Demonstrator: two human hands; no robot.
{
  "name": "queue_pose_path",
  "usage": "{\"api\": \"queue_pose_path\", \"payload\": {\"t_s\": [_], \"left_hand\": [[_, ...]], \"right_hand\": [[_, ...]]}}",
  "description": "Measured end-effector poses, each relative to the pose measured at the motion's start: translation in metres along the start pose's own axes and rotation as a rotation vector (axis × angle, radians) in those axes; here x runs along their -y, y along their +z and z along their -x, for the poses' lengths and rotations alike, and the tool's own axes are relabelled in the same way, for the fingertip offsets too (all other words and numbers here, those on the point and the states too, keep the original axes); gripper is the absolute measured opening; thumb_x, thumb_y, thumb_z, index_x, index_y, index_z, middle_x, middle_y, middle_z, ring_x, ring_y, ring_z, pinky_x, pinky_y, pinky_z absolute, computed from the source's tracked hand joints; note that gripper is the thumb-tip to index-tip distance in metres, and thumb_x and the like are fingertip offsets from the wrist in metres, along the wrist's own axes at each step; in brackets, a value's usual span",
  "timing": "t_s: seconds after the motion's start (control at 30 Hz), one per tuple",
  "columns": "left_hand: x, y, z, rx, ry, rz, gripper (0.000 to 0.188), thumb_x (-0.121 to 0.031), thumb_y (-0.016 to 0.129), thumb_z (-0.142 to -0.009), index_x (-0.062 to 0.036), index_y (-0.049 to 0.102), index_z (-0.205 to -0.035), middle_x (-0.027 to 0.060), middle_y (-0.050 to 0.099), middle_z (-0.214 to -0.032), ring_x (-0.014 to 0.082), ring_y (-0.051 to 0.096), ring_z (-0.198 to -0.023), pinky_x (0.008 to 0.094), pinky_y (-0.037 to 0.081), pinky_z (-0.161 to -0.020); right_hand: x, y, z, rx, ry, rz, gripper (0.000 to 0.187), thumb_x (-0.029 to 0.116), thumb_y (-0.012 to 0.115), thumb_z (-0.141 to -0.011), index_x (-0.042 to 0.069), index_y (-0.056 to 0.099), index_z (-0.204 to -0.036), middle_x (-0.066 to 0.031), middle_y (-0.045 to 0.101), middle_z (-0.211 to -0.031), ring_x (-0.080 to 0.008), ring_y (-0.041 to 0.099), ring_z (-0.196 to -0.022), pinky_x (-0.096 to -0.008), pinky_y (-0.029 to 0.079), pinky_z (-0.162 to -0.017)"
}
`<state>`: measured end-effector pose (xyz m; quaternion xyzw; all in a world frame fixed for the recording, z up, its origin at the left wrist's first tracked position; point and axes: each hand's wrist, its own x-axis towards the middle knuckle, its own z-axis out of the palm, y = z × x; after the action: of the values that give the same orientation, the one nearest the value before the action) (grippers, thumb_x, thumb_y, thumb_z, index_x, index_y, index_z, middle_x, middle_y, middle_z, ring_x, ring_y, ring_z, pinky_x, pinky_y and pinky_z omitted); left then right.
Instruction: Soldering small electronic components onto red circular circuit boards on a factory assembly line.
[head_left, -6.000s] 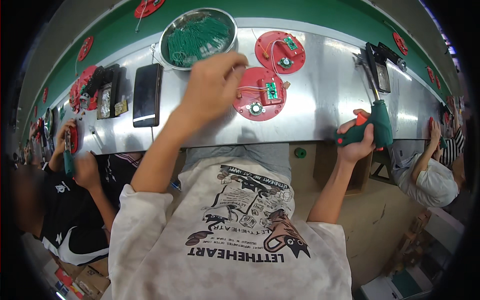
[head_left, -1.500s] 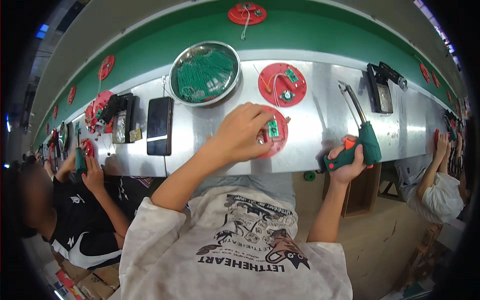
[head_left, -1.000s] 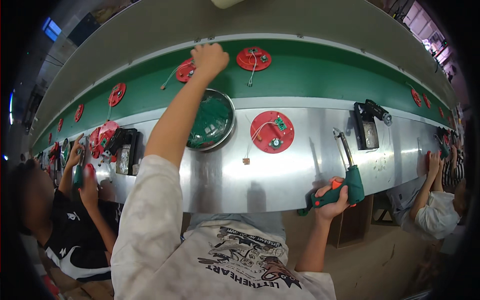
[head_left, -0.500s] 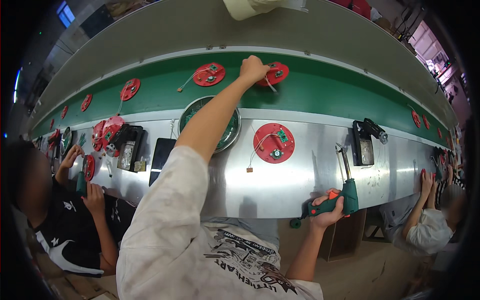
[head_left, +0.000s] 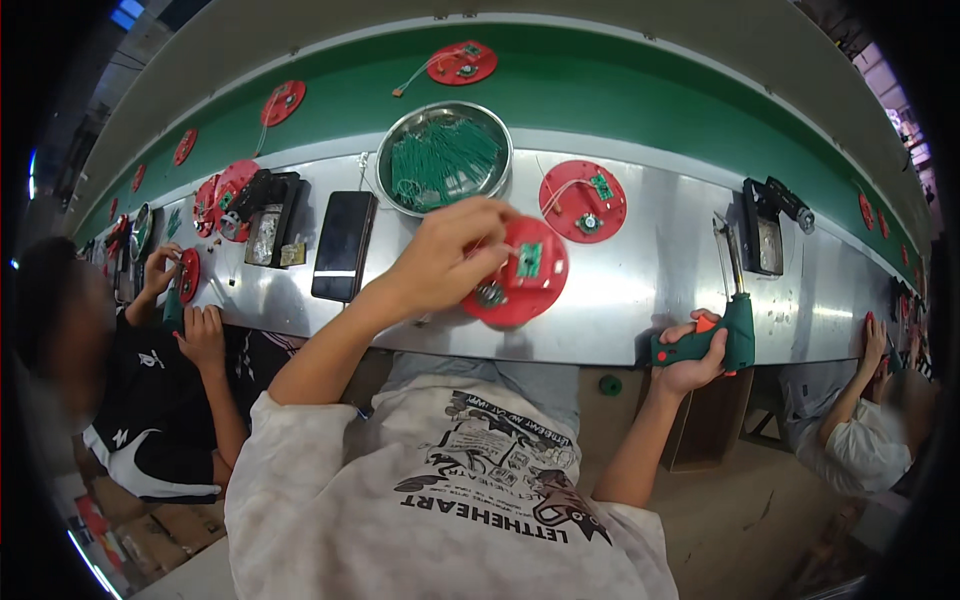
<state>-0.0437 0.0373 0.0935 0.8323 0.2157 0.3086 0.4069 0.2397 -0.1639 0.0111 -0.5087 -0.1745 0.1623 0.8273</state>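
My left hand (head_left: 445, 255) is closed on a round red disc (head_left: 530, 300) carrying a small green circuit board, held at the near side of the metal bench. Its fingertips press at the disc's left edge. On the bench just beyond lies a second red disc (head_left: 565, 215) with a green board, a round component and pale wires. My right hand (head_left: 690, 372) grips a dark green soldering gun (head_left: 740, 335) with an orange trigger, at the bench's front edge. The gun's metal tip points away from me.
Behind the held disc stands a metal bowl (head_left: 383, 165) of green wires. A black phone (head_left: 343, 245) and black trays (head_left: 763, 240) lie on the bench. Beyond runs a green belt (head_left: 600, 80) bearing red discs. Co-workers sit on both sides.
My left hand has brought a red disc from the green belt back over the bench toward me. My right hand still holds the soldering gun. The view has shifted.
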Motion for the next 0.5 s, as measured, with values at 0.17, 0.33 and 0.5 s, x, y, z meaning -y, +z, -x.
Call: {"api": "queue_pose_path", "payload": {"t_s": [0.17, 0.33, 0.5], "left_hand": [[0.027, 0.027, 0.041, 0.044, 0.09, -0.172, 0.012, -0.007, 0.069, -0.081, 0.0015, 0.062, -0.086, 0.0198, 0.067, -0.116, 0.0351, 0.066, -0.105, 0.0428, 0.052, -0.093], [0.032, 0.038, 0.031, -0.021, 0.294, -0.24, 0.014, -0.009, 0.069, -0.076, -0.0004, 0.065, -0.086, 0.018, 0.067, -0.106, 0.0365, 0.064, -0.103, 0.0458, 0.052, -0.091], [0.058, -0.018, -0.015, -0.255, 0.067, -0.453, 0.014, -0.008, 0.068, -0.082, -0.0054, 0.074, -0.094, 0.0117, 0.07, -0.095, 0.0337, 0.063, -0.093, 0.0448, 0.052, -0.085]], "right_hand": [[-0.004, 0.001, 0.002, 0.013, 0.03, 0.008, 0.041, 0.035, 0.039, -0.106, -0.002, 0.057, -0.102, -0.0099, 0.056, -0.066, -0.0178, 0.05, -0.047, -0.0307, 0.045, -0.047], [0.003, -0.009, 0.004, 0.111, 0.0, 0.046, 0.043, 0.036, 0.039, -0.106, -0.003, 0.057, -0.102, -0.0098, 0.056, -0.064, -0.0173, 0.05, -0.048, -0.031, 0.044, -0.047], [-0.001, -0.002, 0.005, 0.027, -0.01, 0.069, 0.044, 0.036, 0.04, -0.106, -0.004, 0.057, -0.101, -0.009, 0.054, -0.059, -0.0171, 0.05, -0.047, -0.0309, 0.044, -0.048]]}}
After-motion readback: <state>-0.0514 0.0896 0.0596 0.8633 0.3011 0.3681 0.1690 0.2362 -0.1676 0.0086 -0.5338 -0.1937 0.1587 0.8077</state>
